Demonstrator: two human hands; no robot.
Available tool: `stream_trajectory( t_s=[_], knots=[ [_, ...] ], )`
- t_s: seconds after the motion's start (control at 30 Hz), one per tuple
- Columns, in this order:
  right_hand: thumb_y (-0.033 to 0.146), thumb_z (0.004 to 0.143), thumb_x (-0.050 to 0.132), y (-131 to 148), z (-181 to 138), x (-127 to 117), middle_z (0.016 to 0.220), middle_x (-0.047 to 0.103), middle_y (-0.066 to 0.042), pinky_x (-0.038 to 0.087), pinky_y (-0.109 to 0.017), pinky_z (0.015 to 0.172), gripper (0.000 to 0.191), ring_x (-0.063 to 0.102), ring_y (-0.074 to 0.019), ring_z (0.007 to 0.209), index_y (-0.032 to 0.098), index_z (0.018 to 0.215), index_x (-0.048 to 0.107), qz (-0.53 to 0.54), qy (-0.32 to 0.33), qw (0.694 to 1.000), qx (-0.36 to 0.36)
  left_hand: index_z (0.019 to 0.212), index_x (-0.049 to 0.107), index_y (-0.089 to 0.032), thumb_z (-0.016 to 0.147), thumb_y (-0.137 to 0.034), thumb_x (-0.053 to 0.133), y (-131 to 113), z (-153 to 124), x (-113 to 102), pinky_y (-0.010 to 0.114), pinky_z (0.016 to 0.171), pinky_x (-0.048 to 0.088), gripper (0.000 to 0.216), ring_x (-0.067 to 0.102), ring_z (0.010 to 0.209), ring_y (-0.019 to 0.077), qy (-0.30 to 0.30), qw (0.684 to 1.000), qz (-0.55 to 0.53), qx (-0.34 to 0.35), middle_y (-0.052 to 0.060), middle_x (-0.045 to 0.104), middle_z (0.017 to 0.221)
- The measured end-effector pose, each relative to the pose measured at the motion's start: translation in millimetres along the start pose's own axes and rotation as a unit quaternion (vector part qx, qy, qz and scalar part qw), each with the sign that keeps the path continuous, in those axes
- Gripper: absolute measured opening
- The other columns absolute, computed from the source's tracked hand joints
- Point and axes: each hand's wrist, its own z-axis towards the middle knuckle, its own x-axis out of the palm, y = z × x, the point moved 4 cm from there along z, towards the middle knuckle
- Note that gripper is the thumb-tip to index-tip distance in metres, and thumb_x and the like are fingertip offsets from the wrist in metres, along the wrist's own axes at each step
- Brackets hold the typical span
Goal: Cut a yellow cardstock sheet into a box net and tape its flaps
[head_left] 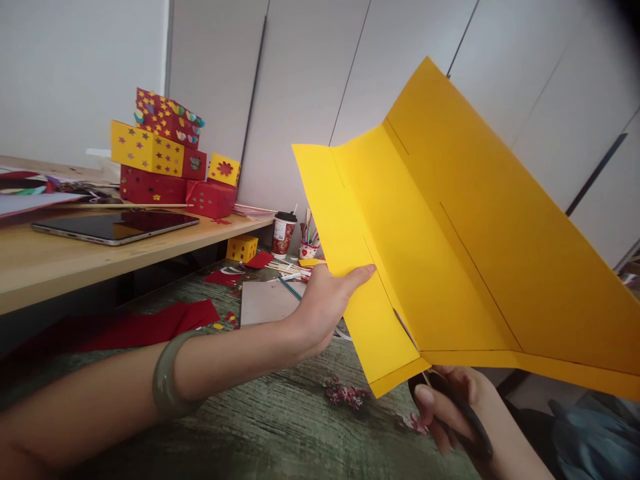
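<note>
A large sheet of yellow card [480, 253], creased into panels and marked with dark lines, is held up before me. My left hand [325, 303] grips its left edge, thumb on the near face and fingers behind. At the bottom edge my right hand [450, 407] is closed around the black handles of a pair of scissors [467, 420]. One blade shows on the near face of the card, lying along a marked line at the lower left. The other blade is mostly hidden behind the card.
At left, a wooden shelf [100, 257] carries a tablet [120, 227] and stacked red and yellow boxes [150, 153]. On the dark green table [260, 427] are a paper cup [284, 235], a pen pot [309, 249], a grey board [265, 303], and red paper [150, 327].
</note>
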Motion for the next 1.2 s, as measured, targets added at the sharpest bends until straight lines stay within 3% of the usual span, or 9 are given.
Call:
stream_trajectory(
  t_s=[0.23, 0.83, 1.1, 1.2],
  knots=[
    [0.039, 0.068, 0.055, 1.7, -1.2, -0.4, 0.036, 0.036, 0.006, 0.030, -0.023, 0.042, 0.033, 0.039, -0.0095, 0.035, 0.020, 0.043, 0.045, -0.017, -0.015, 1.000, 0.004, 0.109, 0.054, -0.017, 0.074, -0.021, 0.057, -0.1, -0.1, -0.3, 0.036, 0.085, 0.044, 0.036, 0.056, 0.100, 0.0202, 0.004, 1.000, 0.005, 0.001, 0.011, 0.054, 0.118],
    [0.048, 0.068, 0.056, -1.8, -2.3, 1.7, 0.038, 0.040, 0.004, 0.029, -0.024, 0.038, 0.040, 0.037, -0.0092, 0.034, 0.016, 0.044, 0.053, 0.028, -0.030, 0.999, 0.012, 0.102, 0.057, -0.015, 0.074, -0.021, 0.058, 2.0, -3.3, 1.3, 0.035, 0.084, 0.045, 0.029, 0.056, 0.099, 0.0209, -0.003, 1.000, 0.014, -0.016, 0.012, 0.055, 0.116],
    [0.054, 0.065, 0.056, 1.4, -3.7, 2.3, 0.036, 0.042, 0.002, 0.031, -0.025, 0.038, 0.045, 0.037, -0.0104, 0.035, 0.016, 0.040, 0.054, 0.029, -0.043, 0.998, 0.021, 0.109, 0.054, -0.017, 0.074, -0.019, 0.058, 1.8, -5.2, 2.5, 0.036, 0.087, 0.043, 0.035, 0.055, 0.101, 0.0208, 0.015, 1.000, 0.006, -0.003, 0.011, 0.054, 0.118],
    [0.049, 0.064, 0.059, 1.1, -4.6, 0.6, 0.038, 0.045, 0.002, 0.030, -0.024, 0.037, 0.040, 0.038, -0.0102, 0.035, 0.016, 0.042, 0.053, 0.038, -0.058, 0.997, 0.027, 0.111, 0.053, -0.017, 0.075, -0.021, 0.057, 1.6, -5.4, 2.8, 0.036, 0.087, 0.043, 0.036, 0.055, 0.101, 0.0206, 0.019, 1.000, 0.009, -0.005, 0.011, 0.053, 0.119]
  ],
)
